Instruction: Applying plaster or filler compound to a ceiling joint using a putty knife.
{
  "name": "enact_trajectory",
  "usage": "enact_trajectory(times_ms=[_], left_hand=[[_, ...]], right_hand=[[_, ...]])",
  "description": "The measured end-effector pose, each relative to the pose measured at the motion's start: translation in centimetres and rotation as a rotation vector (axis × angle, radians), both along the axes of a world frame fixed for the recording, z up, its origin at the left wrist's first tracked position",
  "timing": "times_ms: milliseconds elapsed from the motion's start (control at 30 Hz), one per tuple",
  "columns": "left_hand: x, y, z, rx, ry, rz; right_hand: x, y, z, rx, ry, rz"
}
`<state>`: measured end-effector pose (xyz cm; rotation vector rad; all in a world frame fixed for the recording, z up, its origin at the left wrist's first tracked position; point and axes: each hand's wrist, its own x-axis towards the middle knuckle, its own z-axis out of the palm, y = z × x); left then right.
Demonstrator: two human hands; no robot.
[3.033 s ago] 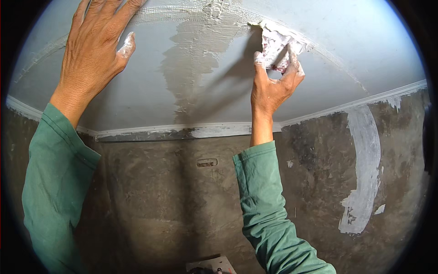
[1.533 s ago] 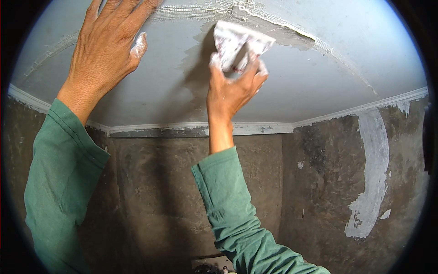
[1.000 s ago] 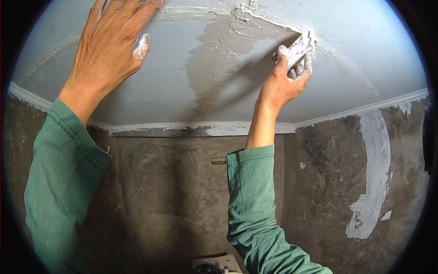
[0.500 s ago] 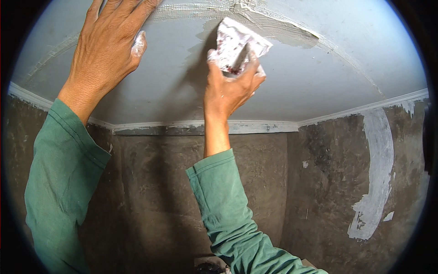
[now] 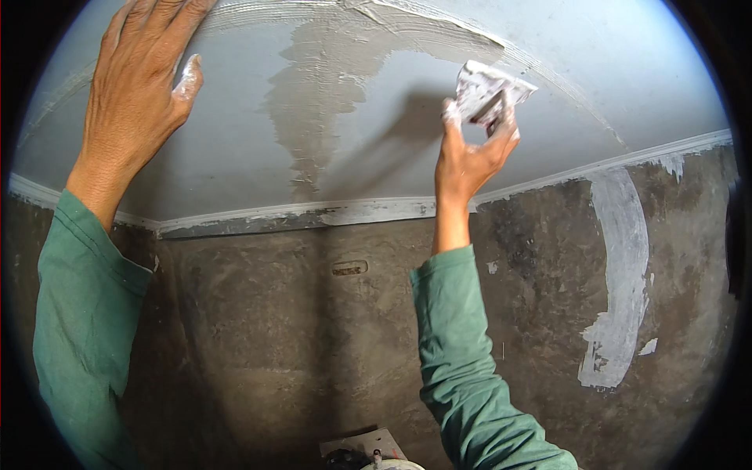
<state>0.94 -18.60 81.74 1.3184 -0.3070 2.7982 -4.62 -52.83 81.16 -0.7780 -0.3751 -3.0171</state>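
Observation:
Both arms reach up in green sleeves to a pale grey ceiling (image 5: 227, 141). My left hand (image 5: 145, 102) lies against the ceiling at the upper left, fingers stretched out and thumb smeared white; the fingertips are near or past the picture's top edge. In my right hand (image 5: 471, 163) is a putty knife (image 5: 484, 88), coated with white compound and reddish marks, gripped between thumb and fingers. Its blade is close to the ceiling, right of a damp-looking grey strip of joint compound (image 5: 317, 94). Ridged compound covers a taped seam (image 5: 439, 27) along the top.
White trim (image 5: 376, 210) runs where ceiling meets rough brown walls. A pale plastered band (image 5: 619, 274) goes down the right wall. Set into the far wall is a small rectangular recess (image 5: 350, 268). Below, a board (image 5: 380, 440) and a round pale rim (image 5: 394, 464) show.
My right hand has moved right with the putty knife, away from the compound strip, which now shows fully. The view has shifted; my left hand appears farther left, still stretched on the ceiling.

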Motion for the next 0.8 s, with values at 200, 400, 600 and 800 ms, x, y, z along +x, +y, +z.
enact_trajectory(times_ms=[200, 400, 600, 800], left_hand=[[0.4, -0.4, 0.3, -0.042, 0.032, 0.011], [0.2, -1.1, 0.1, -0.048, -0.025, -0.038], [-0.1, -1.3, -0.2, -0.105, 0.027, -0.005], [0.1, -0.9, 0.2, -0.063, -0.006, -0.016]], right_hand=[[-2.1, -1.2, 3.1, -0.073, -0.05, 0.012], [-1.6, -1.2, 3.9, -0.036, -0.084, -0.012], [-0.6, -2.1, 3.4, 0.101, -0.063, -0.049], [0.4, -3.6, 0.0, 0.223, 0.099, -0.07]])
